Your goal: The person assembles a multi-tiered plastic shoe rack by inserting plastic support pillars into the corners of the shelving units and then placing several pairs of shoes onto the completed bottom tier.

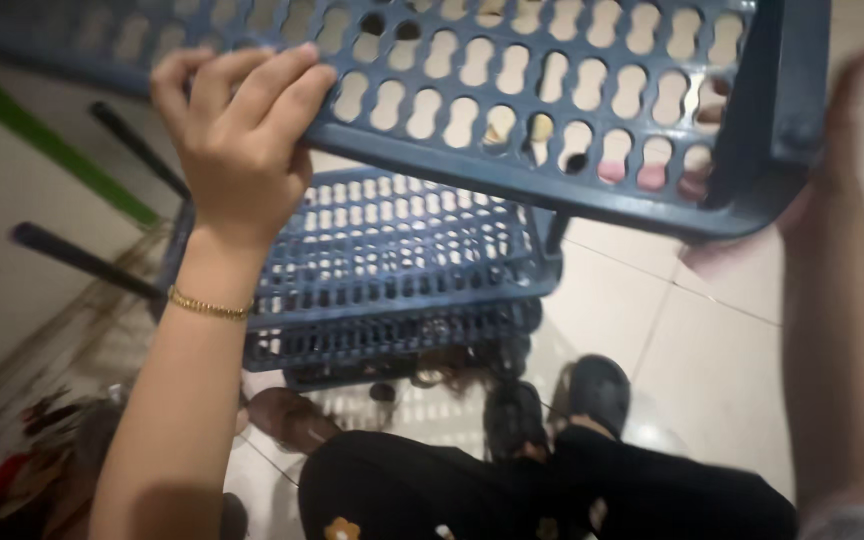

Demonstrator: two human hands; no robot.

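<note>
Both hands grip blue perforated tray (rack below)

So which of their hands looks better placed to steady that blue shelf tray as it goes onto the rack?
Probably the left hand: its fingers curl firmly over the near edge of the lifted blue tray, directly above the blue rack. The right hand is blurred at the tray's far corner, its grip unclear.

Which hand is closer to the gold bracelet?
Left. The gold bracelet sits on the left hand's own wrist; the right hand is far across, gripping the blue shelf tray.
</note>
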